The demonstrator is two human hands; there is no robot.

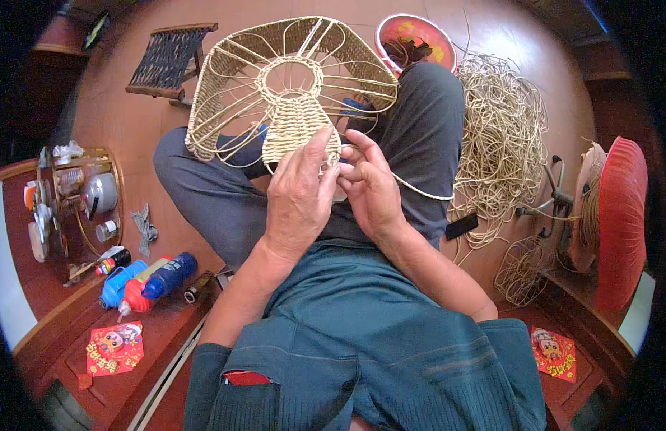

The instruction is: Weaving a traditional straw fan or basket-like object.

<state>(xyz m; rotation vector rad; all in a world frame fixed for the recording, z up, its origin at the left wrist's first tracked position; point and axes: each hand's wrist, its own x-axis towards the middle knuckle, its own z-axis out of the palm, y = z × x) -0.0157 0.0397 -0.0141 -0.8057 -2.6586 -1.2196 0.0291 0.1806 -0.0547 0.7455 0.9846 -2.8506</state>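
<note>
The basket point(302, 123), an open frame of pale cord, tilts over the person's lap, its narrow woven panel pointing back toward the body. The left hand point(297, 194) grips the near right corner of that panel, its fingers lying over the weave and its thumb at the edge. The right hand point(372, 187) meets it there from the other side, fingers bent close around the same corner; I cannot tell whether they pinch the strand or only touch it. A loose cord point(422, 191) runs from beside the right hand across the right thigh. The basket's ring and ribs spread beyond the fingertips, clear of both hands.
</note>
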